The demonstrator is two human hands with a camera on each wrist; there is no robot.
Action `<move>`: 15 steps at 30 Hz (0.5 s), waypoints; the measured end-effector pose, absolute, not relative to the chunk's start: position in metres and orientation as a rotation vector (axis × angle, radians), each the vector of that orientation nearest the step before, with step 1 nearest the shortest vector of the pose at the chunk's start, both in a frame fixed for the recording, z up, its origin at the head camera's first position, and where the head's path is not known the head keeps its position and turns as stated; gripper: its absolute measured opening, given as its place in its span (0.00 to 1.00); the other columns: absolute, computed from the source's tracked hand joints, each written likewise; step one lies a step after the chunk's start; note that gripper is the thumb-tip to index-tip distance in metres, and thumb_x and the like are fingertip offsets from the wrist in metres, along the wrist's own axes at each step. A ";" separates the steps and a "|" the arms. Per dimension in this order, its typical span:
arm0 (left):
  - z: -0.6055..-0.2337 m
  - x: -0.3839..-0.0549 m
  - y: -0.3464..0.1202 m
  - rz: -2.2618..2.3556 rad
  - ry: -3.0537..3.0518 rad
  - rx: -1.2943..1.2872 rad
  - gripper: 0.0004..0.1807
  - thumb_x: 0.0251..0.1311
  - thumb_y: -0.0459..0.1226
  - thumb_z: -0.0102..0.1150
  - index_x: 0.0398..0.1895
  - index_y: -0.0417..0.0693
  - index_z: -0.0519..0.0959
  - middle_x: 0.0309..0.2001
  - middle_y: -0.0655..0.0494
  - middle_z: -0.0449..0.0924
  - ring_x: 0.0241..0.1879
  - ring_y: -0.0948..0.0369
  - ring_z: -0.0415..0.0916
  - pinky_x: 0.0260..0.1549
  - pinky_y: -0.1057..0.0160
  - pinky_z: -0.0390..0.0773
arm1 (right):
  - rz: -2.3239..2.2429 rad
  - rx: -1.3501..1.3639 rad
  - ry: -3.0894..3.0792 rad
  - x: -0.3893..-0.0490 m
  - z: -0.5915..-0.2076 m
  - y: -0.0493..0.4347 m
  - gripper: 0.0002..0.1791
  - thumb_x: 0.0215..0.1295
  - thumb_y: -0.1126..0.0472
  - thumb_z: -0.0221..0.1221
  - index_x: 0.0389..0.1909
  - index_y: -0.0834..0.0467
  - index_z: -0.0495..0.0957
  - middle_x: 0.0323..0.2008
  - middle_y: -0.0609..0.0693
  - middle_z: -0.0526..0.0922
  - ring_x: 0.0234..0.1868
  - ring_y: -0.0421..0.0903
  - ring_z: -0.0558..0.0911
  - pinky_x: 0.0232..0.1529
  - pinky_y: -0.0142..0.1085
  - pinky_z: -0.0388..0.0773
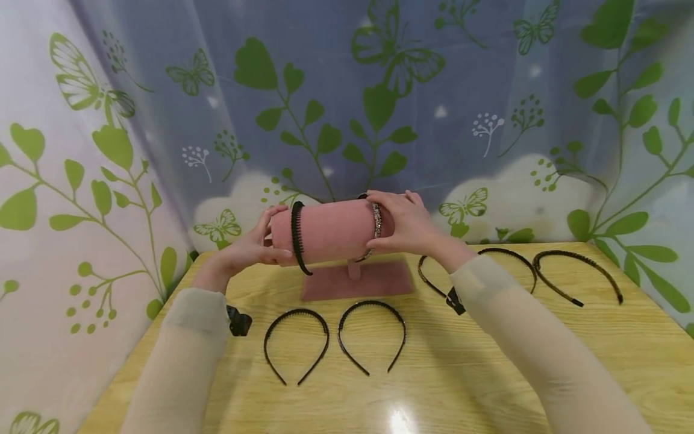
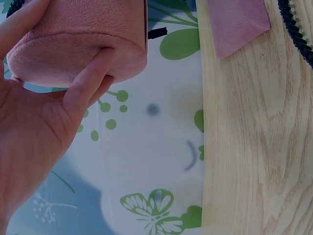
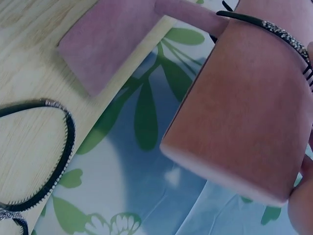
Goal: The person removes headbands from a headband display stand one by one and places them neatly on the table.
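Observation:
A pink plush roll [image 1: 336, 229] lies horizontally on a post above its flat pink base [image 1: 355, 288]. My left hand [image 1: 244, 248] holds the roll's left end, with fingertips against the end face [image 2: 58, 56] in the left wrist view. Beside that hand, a black toothed headband [image 1: 296, 232] arches over the roll. A rhinestone headband [image 1: 378, 220] sits round the roll's right part. My right hand [image 1: 403, 222] grips this one, fingers on top and thumb at the front. In the right wrist view, only part of the right hand [image 3: 302, 205] shows at the edge.
Two dark headbands, one left [image 1: 297, 311] and one right [image 1: 372, 302], lie on the wooden table [image 1: 325, 410] in front of the stand. Several more, including a brownish one [image 1: 577, 254], lie at the right, partly behind my right forearm. A patterned curtain [image 1: 336, 72] hangs behind the table.

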State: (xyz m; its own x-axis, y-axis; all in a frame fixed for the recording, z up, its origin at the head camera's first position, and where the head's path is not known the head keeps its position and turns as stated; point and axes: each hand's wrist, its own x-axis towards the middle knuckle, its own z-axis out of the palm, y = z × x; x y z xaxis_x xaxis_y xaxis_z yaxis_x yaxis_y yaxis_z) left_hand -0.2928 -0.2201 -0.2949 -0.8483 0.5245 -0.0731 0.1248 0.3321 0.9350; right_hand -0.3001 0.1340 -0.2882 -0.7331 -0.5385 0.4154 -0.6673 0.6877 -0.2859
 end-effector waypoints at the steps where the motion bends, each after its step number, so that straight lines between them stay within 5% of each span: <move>1: -0.295 -0.292 -0.221 1.524 2.238 0.573 0.51 0.63 0.34 0.63 0.75 0.74 0.37 0.75 0.48 0.42 0.68 0.43 0.55 0.51 0.45 0.71 | 0.613 0.941 -2.613 -0.300 -0.288 0.137 0.50 0.49 0.41 0.73 0.71 0.53 0.62 0.70 0.48 0.64 0.69 0.50 0.63 0.69 0.54 0.39; 15: -0.296 -0.292 -0.222 1.532 2.234 0.590 0.51 0.63 0.35 0.62 0.75 0.73 0.37 0.75 0.48 0.41 0.68 0.42 0.54 0.51 0.43 0.70 | 0.725 0.877 -2.619 -0.295 -0.290 0.179 0.49 0.50 0.47 0.74 0.71 0.56 0.62 0.71 0.51 0.61 0.71 0.53 0.59 0.70 0.53 0.39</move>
